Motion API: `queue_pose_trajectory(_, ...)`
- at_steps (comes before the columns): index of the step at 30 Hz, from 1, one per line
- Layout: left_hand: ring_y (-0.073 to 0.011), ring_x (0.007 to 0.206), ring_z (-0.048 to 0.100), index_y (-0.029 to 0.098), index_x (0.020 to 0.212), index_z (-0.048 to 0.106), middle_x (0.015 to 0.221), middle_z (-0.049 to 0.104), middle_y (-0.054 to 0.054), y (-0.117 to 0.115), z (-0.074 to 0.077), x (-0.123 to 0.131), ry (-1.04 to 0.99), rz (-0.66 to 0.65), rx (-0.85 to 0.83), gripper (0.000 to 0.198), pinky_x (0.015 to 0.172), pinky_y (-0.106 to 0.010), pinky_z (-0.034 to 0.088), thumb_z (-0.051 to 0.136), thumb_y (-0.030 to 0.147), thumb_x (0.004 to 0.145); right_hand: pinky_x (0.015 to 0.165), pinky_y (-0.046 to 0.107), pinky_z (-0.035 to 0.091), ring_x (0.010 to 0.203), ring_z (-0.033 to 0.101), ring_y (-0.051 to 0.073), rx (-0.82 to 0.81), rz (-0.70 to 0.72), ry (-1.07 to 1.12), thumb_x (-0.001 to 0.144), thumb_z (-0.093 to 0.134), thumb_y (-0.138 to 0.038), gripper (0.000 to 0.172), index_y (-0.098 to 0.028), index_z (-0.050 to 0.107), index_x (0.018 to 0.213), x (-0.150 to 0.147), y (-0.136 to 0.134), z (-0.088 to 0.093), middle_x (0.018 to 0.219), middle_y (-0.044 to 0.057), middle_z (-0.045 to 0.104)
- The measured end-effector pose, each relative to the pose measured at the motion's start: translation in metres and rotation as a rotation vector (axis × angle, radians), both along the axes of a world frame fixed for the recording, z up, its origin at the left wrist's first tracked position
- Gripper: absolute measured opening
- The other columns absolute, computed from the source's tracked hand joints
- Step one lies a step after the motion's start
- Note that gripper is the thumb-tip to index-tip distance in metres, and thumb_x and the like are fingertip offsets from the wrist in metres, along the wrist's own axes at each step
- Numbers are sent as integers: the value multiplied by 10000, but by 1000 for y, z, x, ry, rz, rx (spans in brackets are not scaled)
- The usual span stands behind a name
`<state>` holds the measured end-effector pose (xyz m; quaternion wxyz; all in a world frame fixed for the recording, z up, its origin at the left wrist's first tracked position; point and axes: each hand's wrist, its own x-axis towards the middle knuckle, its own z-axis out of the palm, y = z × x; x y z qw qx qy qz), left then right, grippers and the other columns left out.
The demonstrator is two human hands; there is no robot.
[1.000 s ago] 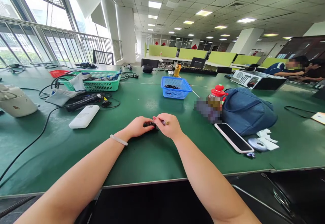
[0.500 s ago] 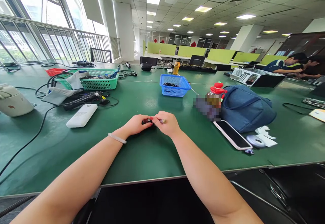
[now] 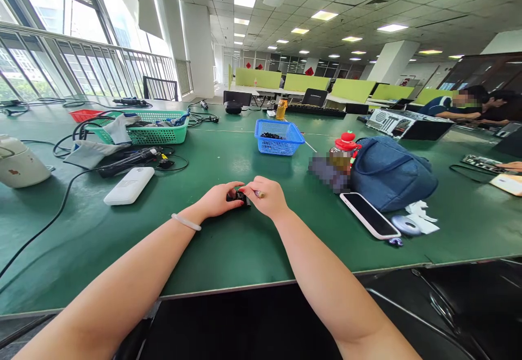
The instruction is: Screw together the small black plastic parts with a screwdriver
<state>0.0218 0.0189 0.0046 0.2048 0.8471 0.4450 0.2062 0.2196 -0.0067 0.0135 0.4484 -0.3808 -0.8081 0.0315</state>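
Observation:
On the green table, a small black part lies in the fingers of my left hand. Thumb and fingers close round it from the left, so its exact kind is hidden. My right hand grips a thin pen-like tool, whose pale end sticks out by the knuckles. The right fingertips reach the black part from the right; the tool's working end is covered. Beyond both hands, a blue plastic basket holds several small black pieces.
Leftward are a white power bank, cables and a green basket. At right sit a phone, a blue bag, a red-lidded bottle and a computer case. Other people work at the far right.
The right hand has shifted slightly against the left, and more of the black part shows between them. A co-worker's hand now shows at the far right edge by a circuit board.

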Motion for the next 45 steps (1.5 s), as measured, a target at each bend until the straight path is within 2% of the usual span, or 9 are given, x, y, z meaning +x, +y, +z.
queue_pose_trajectory(6,-220,831,642,200,1392,500,910,688,-37,-1,2,1,26,5,2,678,768,-322,477,625,476,785,565,272,382,559,544,138,-129,-37,425,921,459,-642,590,-209,646,567,3,6,2,575,13,581)
queue_pose_trajectory(10,-213,827,636,209,1389,508,910,685,-31,-2,3,1,22,-6,-5,654,762,-315,472,617,463,796,490,279,353,453,482,128,-262,-4,623,900,418,-700,658,-204,596,507,5,6,4,468,1,510)
queue_pose_trajectory(15,-205,790,629,224,1394,502,884,681,-21,1,-1,0,12,-13,-8,662,737,-309,468,617,482,796,532,277,378,506,520,134,-239,53,469,890,467,-673,619,-203,627,520,1,2,5,516,10,564)
queue_pose_trajectory(19,-212,818,639,235,1402,495,930,691,-29,0,0,0,14,-13,-18,675,755,-317,480,619,493,791,586,277,400,580,578,155,-164,-73,342,912,464,-620,578,-215,649,544,0,2,3,563,19,599)
queue_pose_trajectory(26,-250,948,638,251,1396,519,1021,701,-54,-3,4,-3,66,-72,16,697,852,-356,487,669,488,758,581,276,424,587,589,171,-264,-230,534,895,445,-662,617,-208,630,521,6,9,4,574,28,633)
queue_pose_trajectory(29,-276,1015,620,250,1364,566,1038,694,-79,-3,2,-3,107,-80,49,710,887,-369,483,728,473,710,587,275,425,594,579,170,-277,-190,540,887,459,-659,608,-205,633,522,4,7,5,564,26,623)
queue_pose_trajectory(36,-247,929,657,228,1306,610,1025,716,-58,-6,8,-2,27,-89,61,616,875,-361,512,697,454,740,593,281,416,585,549,154,-247,-90,551,881,478,-647,589,-199,638,535,1,1,9,575,26,606)
queue_pose_trajectory(42,-240,957,660,229,1159,647,1062,722,-43,-5,10,-3,-36,-78,67,474,889,-356,516,680,443,738,471,273,322,431,422,116,-316,-84,714,860,464,-699,621,-196,618,531,5,3,10,435,-14,445)
queue_pose_trajectory(45,-236,935,669,231,1118,637,1013,723,-37,-5,7,-3,-37,-76,42,434,861,-352,523,682,423,731,474,275,324,419,412,117,-382,-63,670,847,467,-703,631,-200,607,493,4,6,7,399,-20,413)
